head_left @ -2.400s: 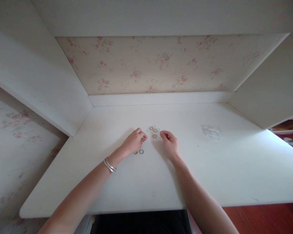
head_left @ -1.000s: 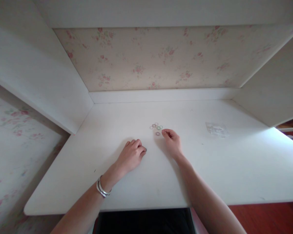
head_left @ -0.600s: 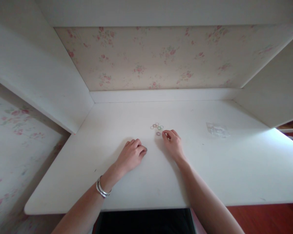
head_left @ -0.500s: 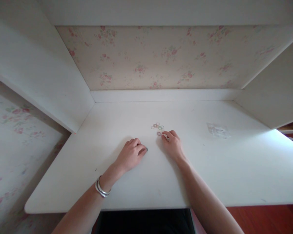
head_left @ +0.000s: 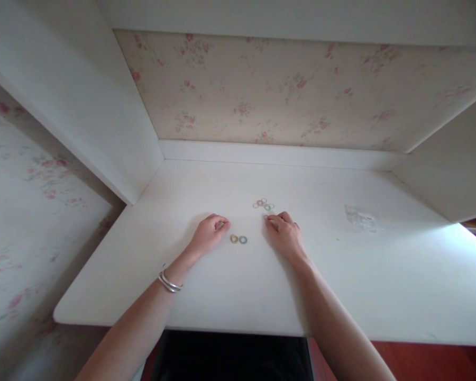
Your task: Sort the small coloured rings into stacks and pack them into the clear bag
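Note:
On the white desk, my right hand (head_left: 286, 235) has its thumb and forefinger closed at a small pinkish ring (head_left: 265, 217), which they partly cover. Just beyond those fingertips lies a loose cluster of thin rings, among them a green ring (head_left: 267, 207) and a pinkish-brown ring (head_left: 261, 203). My left hand (head_left: 209, 233) rests to the left with thumb and forefinger pressed together; nothing shows between them. A yellow ring (head_left: 230, 239) and a grey-blue ring (head_left: 240, 240) lie side by side, close to its fingertips and apart from them.
A clear plastic bag (head_left: 363, 218) lies on the desk (head_left: 341, 286) at the right. White side panels and a floral-papered back wall (head_left: 277, 95) enclose the desk. Small dark specks mark its surface.
My left hand has moved up and left, off the grey-blue ring, and the yellow ring is now uncovered too. My right fingertips have come over the pinkish ring. The camera view has tilted slightly.

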Demonstrator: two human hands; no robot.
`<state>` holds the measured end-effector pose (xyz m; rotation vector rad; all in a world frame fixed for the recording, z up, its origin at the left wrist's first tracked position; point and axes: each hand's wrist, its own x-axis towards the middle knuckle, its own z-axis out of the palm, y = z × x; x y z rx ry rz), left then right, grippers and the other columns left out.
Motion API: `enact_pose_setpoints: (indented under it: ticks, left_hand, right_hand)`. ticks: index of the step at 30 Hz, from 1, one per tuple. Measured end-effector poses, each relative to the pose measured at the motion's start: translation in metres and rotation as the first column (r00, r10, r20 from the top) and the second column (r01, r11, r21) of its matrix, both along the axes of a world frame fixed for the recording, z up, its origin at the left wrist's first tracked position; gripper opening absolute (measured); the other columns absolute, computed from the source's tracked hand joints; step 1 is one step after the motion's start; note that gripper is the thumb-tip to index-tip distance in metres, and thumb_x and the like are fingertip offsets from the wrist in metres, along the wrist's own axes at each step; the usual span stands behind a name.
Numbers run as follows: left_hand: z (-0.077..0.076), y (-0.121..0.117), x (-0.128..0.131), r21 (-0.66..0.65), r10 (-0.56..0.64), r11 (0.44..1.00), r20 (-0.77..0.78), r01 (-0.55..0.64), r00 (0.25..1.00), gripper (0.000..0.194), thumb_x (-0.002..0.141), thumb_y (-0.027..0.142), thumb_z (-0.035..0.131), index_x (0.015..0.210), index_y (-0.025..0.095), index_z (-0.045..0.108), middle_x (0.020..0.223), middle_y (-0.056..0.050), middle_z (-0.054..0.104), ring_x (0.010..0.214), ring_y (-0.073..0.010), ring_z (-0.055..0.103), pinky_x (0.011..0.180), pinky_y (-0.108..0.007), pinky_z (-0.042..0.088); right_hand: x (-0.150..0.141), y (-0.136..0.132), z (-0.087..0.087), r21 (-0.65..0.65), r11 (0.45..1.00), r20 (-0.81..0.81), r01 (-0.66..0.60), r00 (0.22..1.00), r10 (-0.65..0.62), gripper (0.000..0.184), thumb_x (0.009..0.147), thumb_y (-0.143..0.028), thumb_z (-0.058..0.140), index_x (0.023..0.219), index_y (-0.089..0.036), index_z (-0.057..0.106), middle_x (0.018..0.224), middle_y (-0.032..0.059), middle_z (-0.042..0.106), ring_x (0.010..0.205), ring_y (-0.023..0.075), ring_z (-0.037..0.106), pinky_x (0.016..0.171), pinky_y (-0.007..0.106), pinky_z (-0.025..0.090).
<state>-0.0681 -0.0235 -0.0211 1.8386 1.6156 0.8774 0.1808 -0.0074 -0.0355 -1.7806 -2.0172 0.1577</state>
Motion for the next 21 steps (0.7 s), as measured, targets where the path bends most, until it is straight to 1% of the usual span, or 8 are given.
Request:
enact_pose_setpoints:
  ticks: [8, 17, 19, 21]
  left_hand:
    - [0.0031, -0.0013, 0.0006, -0.033, 0.004, 0.999, 0.001, -0.004, 1.0, 0.027, 0.082, 0.039, 0.051, 0.088, 0.019, 0.068, 0.079, -0.002, 0.062, 0.071, -0.0147, 0.054, 0.065, -0.026, 0.04]
    - [0.0045, -0.0015, 0.0011, -0.04, -0.013, 0.999, -0.017, 0.012, 1.0, 0.028, 0.082, 0.04, 0.051, 0.086, 0.019, 0.068, 0.075, -0.001, 0.06, 0.067, -0.014, 0.052, 0.062, -0.026, 0.039]
    - [0.0051, -0.0015, 0.0013, -0.041, -0.012, 0.999, -0.019, 0.012, 1.0, 0.027, 0.082, 0.039, 0.051, 0.086, 0.019, 0.068, 0.074, -0.001, 0.06, 0.067, -0.014, 0.052, 0.061, -0.025, 0.039]
    - [0.0058, -0.0014, 0.0013, -0.044, -0.017, 0.999, -0.018, 0.016, 1.0, 0.027, 0.082, 0.039, 0.051, 0.086, 0.019, 0.069, 0.074, -0.001, 0.06, 0.067, -0.0139, 0.052, 0.061, -0.025, 0.039]
  right_hand:
    - [-0.0004, -0.0002, -0.0025, 0.051, 0.999, -0.047, -0.005, 0.999, 0.008, 0.032, 0.092, -0.037, 0.038, 0.098, -0.025, 0.067, 0.093, 0.0043, 0.058, 0.073, 0.013, 0.056, 0.069, 0.027, 0.038]
    - [0.0006, 0.0008, -0.0033, 0.072, 0.997, -0.172, -0.01, 0.985, 0.023, 0.028, 0.089, -0.037, 0.044, 0.096, -0.025, 0.068, 0.092, 0.0042, 0.059, 0.072, 0.0126, 0.057, 0.065, 0.025, 0.04]
    - [-0.0012, -0.001, -0.0014, 0.092, 0.995, -0.215, -0.025, 0.976, 0.044, 0.027, 0.088, -0.037, 0.045, 0.095, -0.023, 0.068, 0.09, 0.0041, 0.06, 0.07, 0.012, 0.056, 0.065, 0.024, 0.041]
    - [-0.0053, -0.0054, 0.0014, 0.125, 0.989, -0.255, -0.073, 0.962, 0.103, 0.027, 0.088, -0.036, 0.046, 0.094, -0.022, 0.069, 0.089, 0.0042, 0.06, 0.069, 0.0117, 0.056, 0.065, 0.023, 0.042]
